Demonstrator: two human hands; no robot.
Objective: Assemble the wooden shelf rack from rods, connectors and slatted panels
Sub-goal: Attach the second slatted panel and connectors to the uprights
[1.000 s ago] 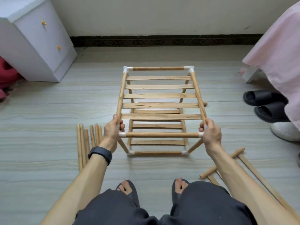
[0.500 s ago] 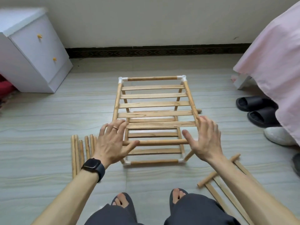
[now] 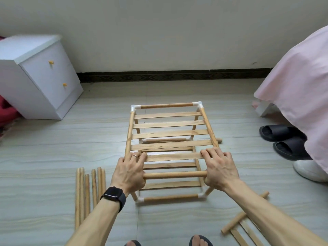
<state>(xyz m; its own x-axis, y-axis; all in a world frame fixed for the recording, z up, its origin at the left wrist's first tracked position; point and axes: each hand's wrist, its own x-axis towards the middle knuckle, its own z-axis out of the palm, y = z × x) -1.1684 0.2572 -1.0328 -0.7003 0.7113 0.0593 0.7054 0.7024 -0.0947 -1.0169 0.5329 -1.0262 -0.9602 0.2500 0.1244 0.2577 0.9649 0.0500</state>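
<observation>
1. The rack (image 3: 170, 134) stood on the floor (image 3: 53, 157) at centre frame. It had two tiers, an upper slatted panel (image 3: 170, 124) above a lower one, with white connectors (image 3: 133, 107) at the corners.
2. What changed: a second before, both hands gripped the near corners. Half a second before, they had let go and hovered spread above the frame. Now both were down on it again.
3. The left hand (image 3: 129, 173), watch (image 3: 113, 195) on its wrist, lay palm-down over the near-left corner. Its fingers stretched across the nearest slat, pressing and clasping nothing.
4. The right hand (image 3: 220, 171) did the same at the near-right corner, flat and pressing. The near rod (image 3: 174, 174) ran between the two palms.
5. Judgement: going from a grip to a flat press suggested the upper corners were being seated onto the uprights. The palms hid those joints, so whether they were seated could not be told.
6. Loose rods (image 3: 88, 189) lay at lower left, with spare slats (image 3: 248, 233) at lower right. Probably more of the build was to come.
</observation>
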